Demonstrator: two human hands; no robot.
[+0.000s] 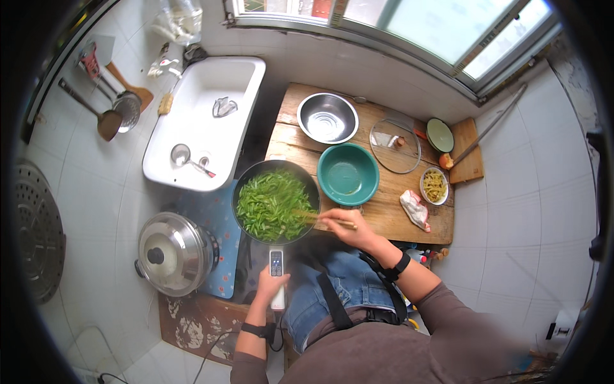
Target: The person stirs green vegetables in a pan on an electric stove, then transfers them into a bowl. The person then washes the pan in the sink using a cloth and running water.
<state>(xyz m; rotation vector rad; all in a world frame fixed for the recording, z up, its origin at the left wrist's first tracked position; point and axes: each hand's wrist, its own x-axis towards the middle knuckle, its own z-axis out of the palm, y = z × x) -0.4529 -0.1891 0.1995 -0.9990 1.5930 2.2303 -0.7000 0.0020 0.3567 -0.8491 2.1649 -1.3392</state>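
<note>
A dark electric wok (236,185) full of chopped green vegetables (273,204) stands in front of me. My left hand (271,284) is closed around its white handle (277,301), which has a button panel. In my right hand (348,228) is a pair of wooden chopsticks (343,222), their tips blurred among the vegetables at the wok's right side. Just right of the wok, on the wooden table, is a teal plastic basin (348,177) with wet traces inside. Behind it sits a steel bowl (327,118).
A glass lid (395,145), a bowl of yellowish food (434,186) and a cloth (415,210) lie on the wooden table (383,225). A white sink (192,120) holding a ladle (181,155) is at the left, and a lidded steel pot (175,254) stands nearer me.
</note>
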